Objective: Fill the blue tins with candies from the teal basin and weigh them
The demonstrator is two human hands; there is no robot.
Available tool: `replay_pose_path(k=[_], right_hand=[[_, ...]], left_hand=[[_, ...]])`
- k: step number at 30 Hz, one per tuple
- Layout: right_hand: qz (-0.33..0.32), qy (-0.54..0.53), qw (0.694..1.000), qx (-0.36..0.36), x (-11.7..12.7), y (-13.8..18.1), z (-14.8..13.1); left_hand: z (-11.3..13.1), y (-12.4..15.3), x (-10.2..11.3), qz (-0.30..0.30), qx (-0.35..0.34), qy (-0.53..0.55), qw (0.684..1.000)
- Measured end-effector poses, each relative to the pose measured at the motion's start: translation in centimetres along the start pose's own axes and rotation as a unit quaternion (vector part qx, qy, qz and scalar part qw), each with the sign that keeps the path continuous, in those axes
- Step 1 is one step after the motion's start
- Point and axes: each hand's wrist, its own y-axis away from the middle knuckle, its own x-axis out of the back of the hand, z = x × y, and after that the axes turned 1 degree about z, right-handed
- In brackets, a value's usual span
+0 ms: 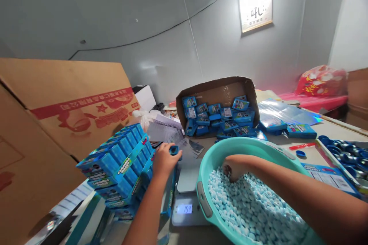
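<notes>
One hand held a small blue case [174,151], and one was down in the sweets [244,206].
The left hand [164,160] gripped the case just left of the bowl [247,146]. The right hand [235,167] was curled in the sweets by the bowl's far left rim; I could not tell if it held any. The scale [179,220] at the bowl's left rim said 154. Blue packs [120,168] stood stacked left of the left hand. More lay in a carton [230,89] past the bowl's far rim.
</notes>
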Motion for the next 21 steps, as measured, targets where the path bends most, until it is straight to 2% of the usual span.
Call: replay_pose_path(k=[4, 9, 16, 21], right_hand=[[0.006, -0.007, 1.000, -0.007, -0.2, -0.3, 0.1], [0.017, -0.024, 0.999, -0.016, -0.4, -0.5, 0.3], [0.018, -0.037, 0.999, -0.021, -0.5, -0.7, 0.6], [0.006, -0.030, 0.999, -0.030, -0.7, -1.0, 0.8]], left_hand=[[-3.5, -1.1, -0.3, 0.010, 0.010, -0.025, 1.000], [-6.2, -1.1, -1.8, 0.030, 0.022, -0.040, 0.999], [-8.6, -1.5, -4.0, 0.013, -0.028, -0.036, 0.999], [-9.4, -0.5, -6.3, 0.057, -0.038, -0.021, 0.997]])
